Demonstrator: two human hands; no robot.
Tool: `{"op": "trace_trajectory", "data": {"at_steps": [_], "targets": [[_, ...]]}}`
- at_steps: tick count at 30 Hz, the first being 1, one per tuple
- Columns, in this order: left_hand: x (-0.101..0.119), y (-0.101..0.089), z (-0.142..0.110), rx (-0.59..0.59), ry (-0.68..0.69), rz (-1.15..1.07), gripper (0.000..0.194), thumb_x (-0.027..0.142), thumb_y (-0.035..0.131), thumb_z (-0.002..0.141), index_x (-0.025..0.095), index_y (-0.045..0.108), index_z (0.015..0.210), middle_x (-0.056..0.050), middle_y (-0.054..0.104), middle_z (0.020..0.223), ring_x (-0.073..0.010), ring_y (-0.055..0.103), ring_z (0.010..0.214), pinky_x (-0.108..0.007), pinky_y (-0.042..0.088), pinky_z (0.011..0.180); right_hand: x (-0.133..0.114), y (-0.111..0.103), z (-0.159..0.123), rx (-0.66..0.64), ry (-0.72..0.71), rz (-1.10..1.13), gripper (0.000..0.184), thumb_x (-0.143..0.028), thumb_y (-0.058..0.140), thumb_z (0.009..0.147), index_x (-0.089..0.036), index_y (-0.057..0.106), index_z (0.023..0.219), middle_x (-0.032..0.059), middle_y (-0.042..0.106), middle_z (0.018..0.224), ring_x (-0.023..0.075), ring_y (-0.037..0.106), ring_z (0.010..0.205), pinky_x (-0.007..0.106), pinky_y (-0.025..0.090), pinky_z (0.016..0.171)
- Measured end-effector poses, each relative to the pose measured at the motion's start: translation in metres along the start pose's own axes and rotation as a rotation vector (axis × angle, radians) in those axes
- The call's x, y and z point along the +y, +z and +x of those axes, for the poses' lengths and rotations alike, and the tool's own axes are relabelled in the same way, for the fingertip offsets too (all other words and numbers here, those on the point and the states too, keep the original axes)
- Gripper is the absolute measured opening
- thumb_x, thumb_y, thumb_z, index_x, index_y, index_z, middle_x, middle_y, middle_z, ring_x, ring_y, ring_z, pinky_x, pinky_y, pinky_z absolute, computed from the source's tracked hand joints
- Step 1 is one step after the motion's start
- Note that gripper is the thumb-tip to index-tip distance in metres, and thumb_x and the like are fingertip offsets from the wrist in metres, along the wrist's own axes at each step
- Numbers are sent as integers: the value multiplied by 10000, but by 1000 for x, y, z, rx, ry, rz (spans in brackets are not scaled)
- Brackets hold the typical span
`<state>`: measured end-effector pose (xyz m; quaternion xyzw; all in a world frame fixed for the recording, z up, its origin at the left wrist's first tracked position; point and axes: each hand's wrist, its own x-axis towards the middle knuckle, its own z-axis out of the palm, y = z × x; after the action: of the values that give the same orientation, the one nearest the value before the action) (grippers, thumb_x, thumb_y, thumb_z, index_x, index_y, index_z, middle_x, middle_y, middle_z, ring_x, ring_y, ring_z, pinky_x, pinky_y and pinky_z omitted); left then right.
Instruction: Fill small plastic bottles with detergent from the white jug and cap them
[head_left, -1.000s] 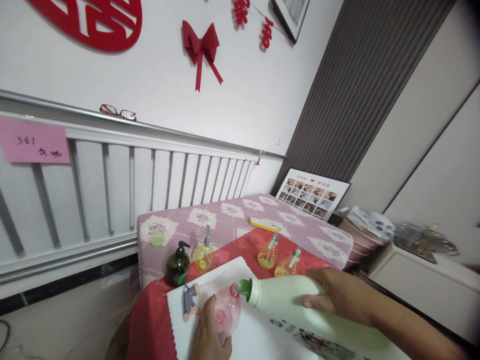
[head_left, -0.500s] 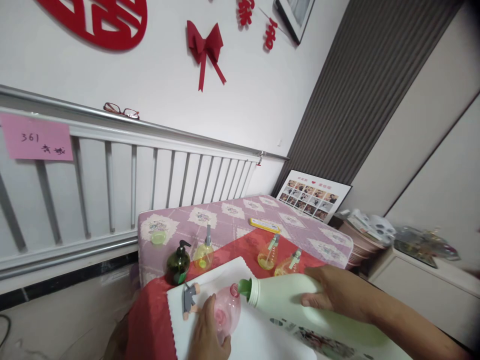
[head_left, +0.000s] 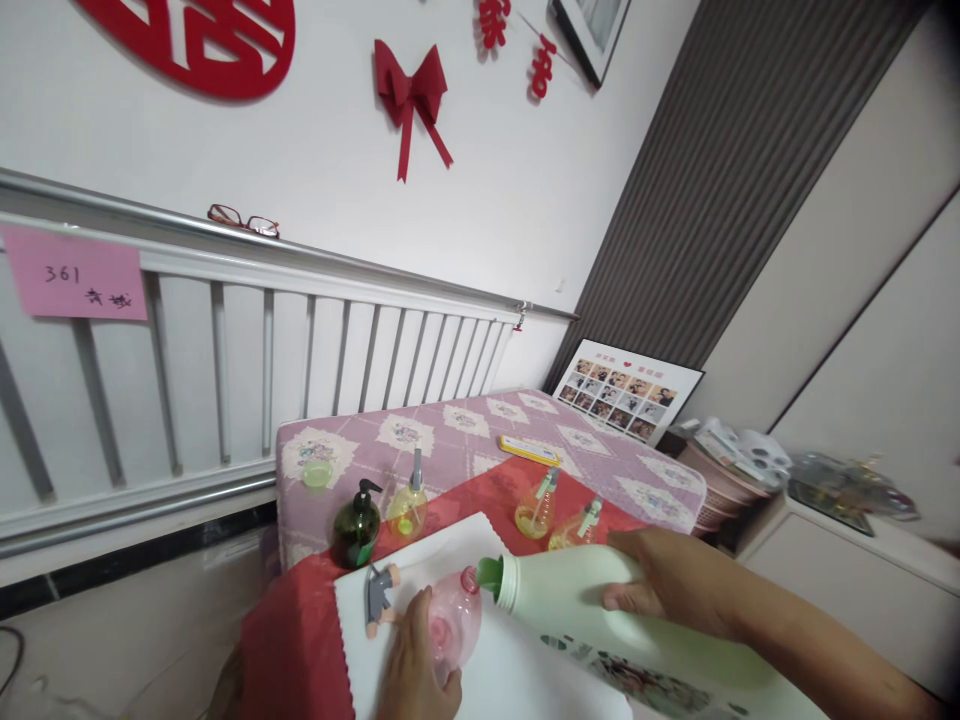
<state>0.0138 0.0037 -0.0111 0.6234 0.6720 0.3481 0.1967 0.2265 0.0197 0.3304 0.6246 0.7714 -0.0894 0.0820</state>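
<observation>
My left hand point(head_left: 421, 660) is wrapped around a clear pink spray bottle point(head_left: 459, 625) with its top off, tilted a little over a white board point(head_left: 517, 670). In my right hand point(head_left: 660, 585) is a large pale green detergent jug point(head_left: 577, 590), tipped nearly level. Its green spout point(head_left: 490, 576) is right beside the pink bottle's neck; I cannot make out any liquid between them. A grey and peach spray trigger head point(head_left: 381, 600) lies on the board, left of the pink bottle.
Behind the board stand a dark green pump bottle point(head_left: 357, 530) and several spray bottles with yellow liquid, one point(head_left: 409, 505) beside the pump. A green cap point(head_left: 317, 474) and a yellow packet point(head_left: 529, 450) lie on the patterned cloth point(head_left: 465, 420). A radiator point(head_left: 322, 350) runs behind.
Both hands, the bottle and the jug keep almost the same position. The red cloth's left edge has shifted slightly outward.
</observation>
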Motion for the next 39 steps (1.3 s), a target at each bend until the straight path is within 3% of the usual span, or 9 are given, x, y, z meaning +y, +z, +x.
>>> {"op": "trace_trajectory", "data": {"at_steps": [8, 20, 25, 35, 39], "targets": [[2, -1, -1, 21, 10, -5, 867, 118, 526, 647, 33, 271, 1472, -199, 412, 1556, -263, 407, 1438, -348, 327, 1195, -3, -4, -2, -8, 5, -17, 269, -482, 647, 754, -223, 680, 816, 88, 749, 888, 291, 686, 812, 348, 448, 671], [-2, 4, -1, 26, 8, -18, 905, 119, 534, 625, 90, 251, 1484, -176, 430, 1551, -244, 419, 1428, -335, 332, 1181, -1, -2, 2, -15, 4, -68, 311, -510, 645, 751, -218, 683, 850, 118, 752, 946, 327, 687, 858, 369, 461, 690], [-2, 2, -1, 13, 14, -9, 889, 132, 534, 644, 37, 252, 1482, -199, 406, 1558, -256, 401, 1440, -322, 330, 1181, -4, -7, 1, -24, 23, -75, 324, -515, 650, 755, -211, 680, 862, 127, 751, 965, 317, 684, 866, 356, 452, 689], [-2, 1, -1, 21, 21, -29, 877, 120, 531, 665, 56, 226, 1484, -210, 403, 1558, -256, 404, 1440, -362, 326, 1194, -14, -13, -2, -63, 29, -40, 292, -471, 650, 759, -200, 682, 864, 135, 760, 974, 323, 688, 876, 355, 439, 696], [-8, 5, 1, -24, 21, -25, 912, 137, 547, 651, 52, 205, 1492, -206, 392, 1566, -262, 383, 1454, -368, 337, 1194, -10, -10, 0, -61, 49, -63, 313, -507, 646, 750, -215, 673, 858, 110, 760, 962, 313, 685, 871, 346, 444, 696]]}}
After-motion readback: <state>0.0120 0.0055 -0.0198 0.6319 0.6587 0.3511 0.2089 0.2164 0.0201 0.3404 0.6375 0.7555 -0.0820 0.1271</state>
